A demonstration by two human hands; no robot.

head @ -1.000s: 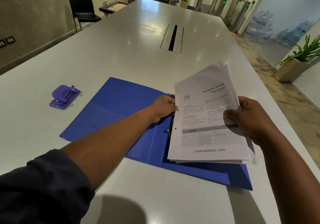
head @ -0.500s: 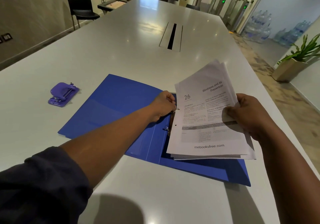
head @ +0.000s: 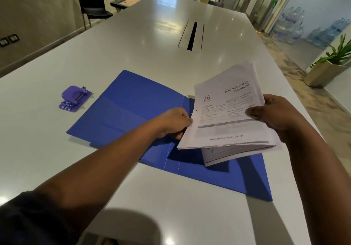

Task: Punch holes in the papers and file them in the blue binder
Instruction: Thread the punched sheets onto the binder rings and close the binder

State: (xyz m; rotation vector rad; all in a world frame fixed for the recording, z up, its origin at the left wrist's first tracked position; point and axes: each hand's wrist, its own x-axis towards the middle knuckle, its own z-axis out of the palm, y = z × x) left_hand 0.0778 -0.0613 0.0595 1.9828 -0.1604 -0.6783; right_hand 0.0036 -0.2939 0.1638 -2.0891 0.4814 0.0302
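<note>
Since the stack of papers (head: 228, 115) already shows two punched holes along its left edge, I'd say the punching part is done and we're at the filing step; only one view here, the head camera, so that's all I'm going on. The right hand (head: 275, 115) is closed on the right side of the stack, thumb on top, holding it tilted above the right half of the blue binder (head: 133, 111), which lies open flat on the bench (head: 133, 45); a few lower sheets sag loose under the top ones. The left hand (head: 174, 123) is curled at the binder's spine right by the punched edge, fingers closed on something, probably the clip, though the paper hides it so I can't tell. The purple hole punch (head: 76, 98) sits well apart on the left, untouched. Next move, my guess: line the holes up over the prongs and lower the stack squarely; those loose sheets could slip off alignment.
</note>
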